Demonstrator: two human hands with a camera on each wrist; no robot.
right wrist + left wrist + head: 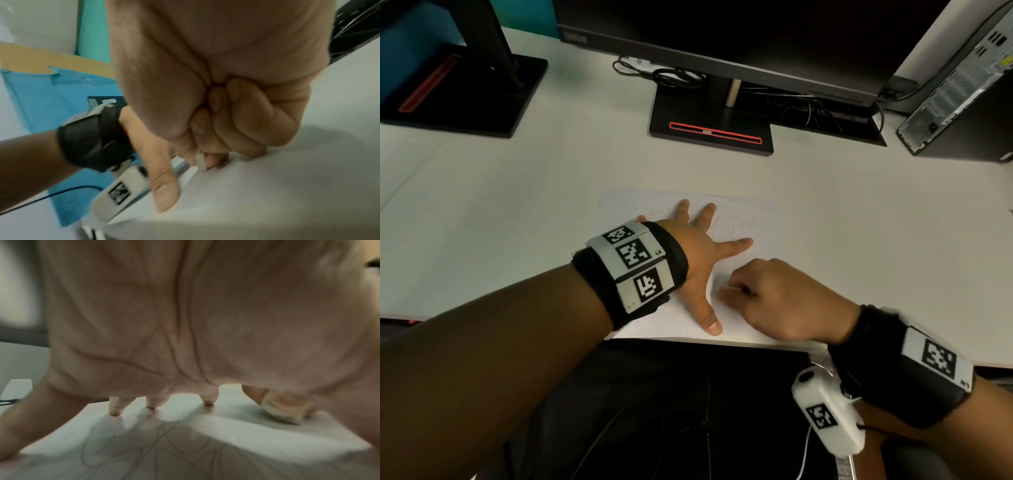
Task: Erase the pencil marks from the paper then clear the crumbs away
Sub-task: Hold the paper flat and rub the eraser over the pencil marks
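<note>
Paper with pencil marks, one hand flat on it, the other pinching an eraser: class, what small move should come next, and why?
Probably rub the eraser toward the scribbles beside the left hand. The right hand has it on the paper near the front edge, and marks still show farther up.

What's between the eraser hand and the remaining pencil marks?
The left hand, spread flat on the paper, lies over part of the scribbles. The right hand pinches the eraser beside its thumb.
</note>
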